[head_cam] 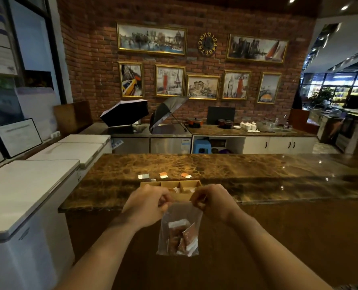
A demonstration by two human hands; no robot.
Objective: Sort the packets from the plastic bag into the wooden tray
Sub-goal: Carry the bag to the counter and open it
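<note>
A clear plastic bag (179, 218) hangs in front of the counter, held up by its top edge. My left hand (146, 204) pinches the left corner and my right hand (213, 200) pinches the right corner. Several brown and white packets (181, 236) lie in the bag's bottom. Behind my hands, the wooden tray (170, 183) with compartments sits near the counter's front edge, partly hidden. Beyond the tray lie three loose packets: a silver packet (143, 176) and two orange ones (164, 174), (186, 175).
The brown marble counter (247, 174) runs wide to the right. White chest freezers (31, 185) stand at the left. Further back are open umbrellas (125, 114), pots, cups and a brick wall with pictures.
</note>
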